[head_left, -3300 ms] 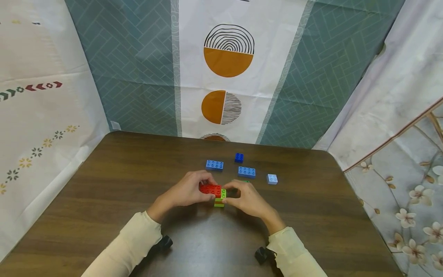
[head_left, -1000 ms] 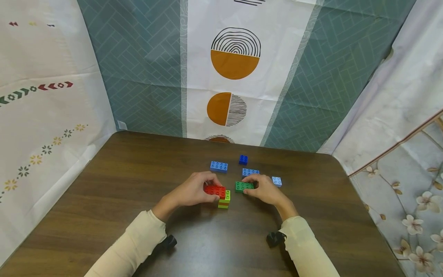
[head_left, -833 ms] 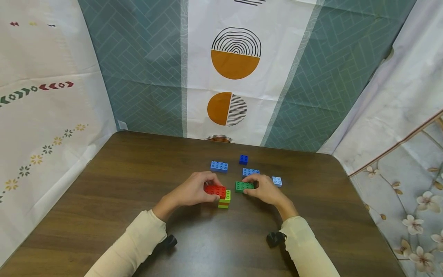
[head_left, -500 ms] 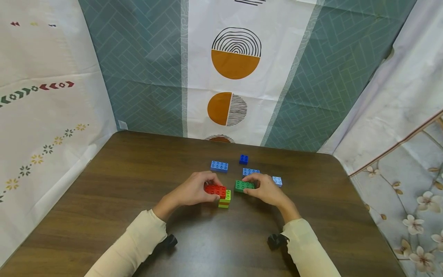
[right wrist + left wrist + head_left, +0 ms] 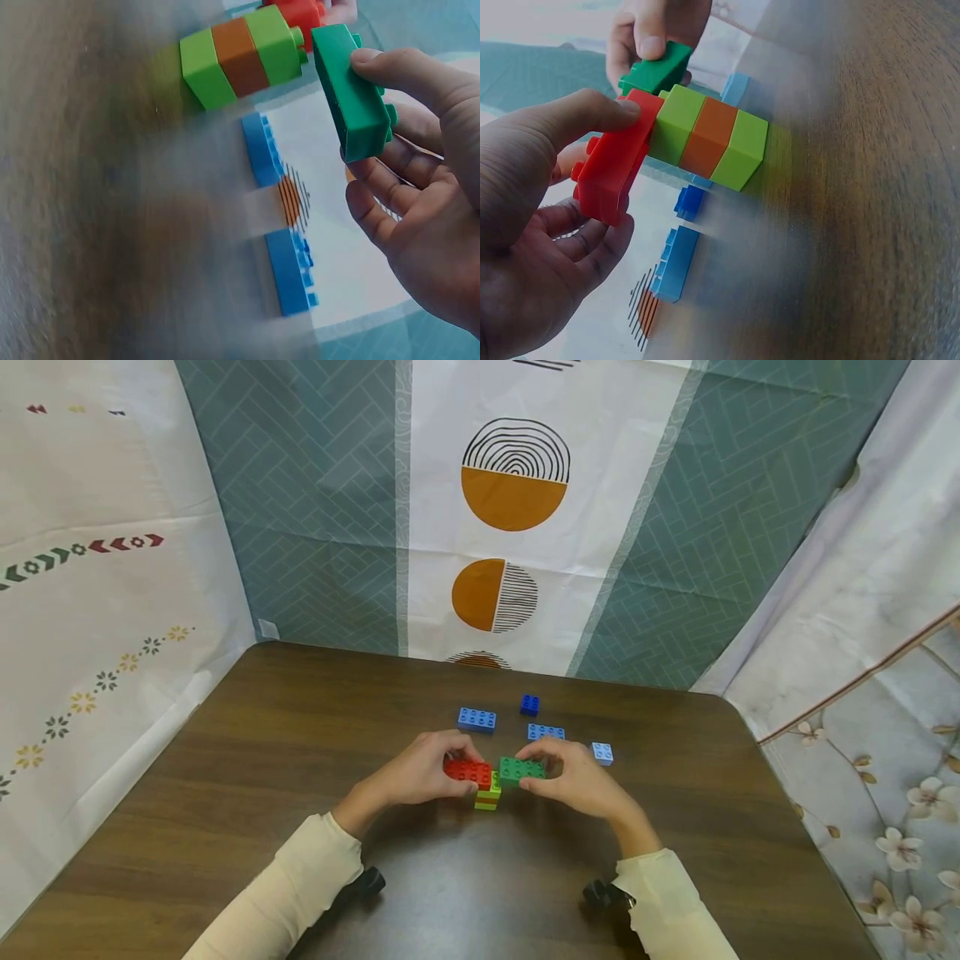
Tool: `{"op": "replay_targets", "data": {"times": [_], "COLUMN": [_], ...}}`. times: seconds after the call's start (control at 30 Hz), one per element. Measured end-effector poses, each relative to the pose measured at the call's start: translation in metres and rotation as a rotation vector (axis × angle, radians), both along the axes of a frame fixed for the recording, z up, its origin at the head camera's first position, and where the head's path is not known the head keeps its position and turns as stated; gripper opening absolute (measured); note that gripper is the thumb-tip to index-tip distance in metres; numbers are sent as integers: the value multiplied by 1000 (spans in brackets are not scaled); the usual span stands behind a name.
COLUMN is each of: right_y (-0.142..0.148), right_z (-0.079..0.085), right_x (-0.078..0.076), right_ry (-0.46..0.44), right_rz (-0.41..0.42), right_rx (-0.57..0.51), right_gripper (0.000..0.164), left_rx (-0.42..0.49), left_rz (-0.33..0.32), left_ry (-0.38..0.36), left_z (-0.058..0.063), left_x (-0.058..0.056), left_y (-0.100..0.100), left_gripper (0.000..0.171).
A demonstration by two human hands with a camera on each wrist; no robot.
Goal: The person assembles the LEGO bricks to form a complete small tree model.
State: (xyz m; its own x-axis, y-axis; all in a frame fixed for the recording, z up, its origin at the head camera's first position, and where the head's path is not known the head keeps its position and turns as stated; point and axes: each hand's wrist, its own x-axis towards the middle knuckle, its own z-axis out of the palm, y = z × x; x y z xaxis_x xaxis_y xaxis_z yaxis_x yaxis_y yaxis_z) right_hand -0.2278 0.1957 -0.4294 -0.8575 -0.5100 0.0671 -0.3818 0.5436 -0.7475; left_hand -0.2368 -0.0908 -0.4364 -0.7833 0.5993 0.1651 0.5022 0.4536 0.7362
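Note:
A short stack of toy building bricks (image 5: 486, 799), lime, orange and lime, stands on the table. A red brick (image 5: 613, 161) sits on part of its top and overhangs to the left. My left hand (image 5: 422, 770) pinches the red brick between thumb and fingers. Just right of the stack, my right hand (image 5: 581, 781) holds a green brick (image 5: 351, 94) by its sides, raised off the table. In the right wrist view a gap shows between the green brick and the bare studs of the top lime brick (image 5: 276, 45).
Behind the hands lie two mid-blue bricks, one at the left (image 5: 477, 719) and one at the right (image 5: 546, 732). A small dark blue brick (image 5: 530, 704) is farther back, and a pale blue brick (image 5: 602, 753) lies right. Patterned cloths (image 5: 315, 510) hang around the brown table (image 5: 300, 710).
Earlier my right hand was at the stack, then took hold of the green brick on the table. It has lifted that brick and brought it left towards the stack. My left hand keeps its grip.

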Motion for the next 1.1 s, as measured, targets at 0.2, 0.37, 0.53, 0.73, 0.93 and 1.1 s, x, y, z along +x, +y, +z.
{"op": "replay_targets", "data": {"times": [0.2,0.37,0.53,0.73,0.93,1.1], "right_y": [-8,-12,-16,-19,-20,-22], "right_z": [1,-2,-6,-6,-7,-7], "right_x": [5,7,7,7,8,8], "right_ry": [40,72,90,81,77,71], "right_rz": [20,-1,-14,-17,-20,-24], "right_rx": [25,20,-4,-25,-25,-27], "right_gripper": [30,29,27,26,27,27], "left_rx": [9,8,10,12,7,-2], "left_rz": [-1,-1,-2,-7,-2,6], "left_ry": [13,17,14,14,9,9], "left_z": [-1,0,1,1,0,-1], "left_x": [0,0,1,1,0,0], "left_y": [0,0,1,1,2,2], "left_gripper": [25,25,25,25,26,26]}}
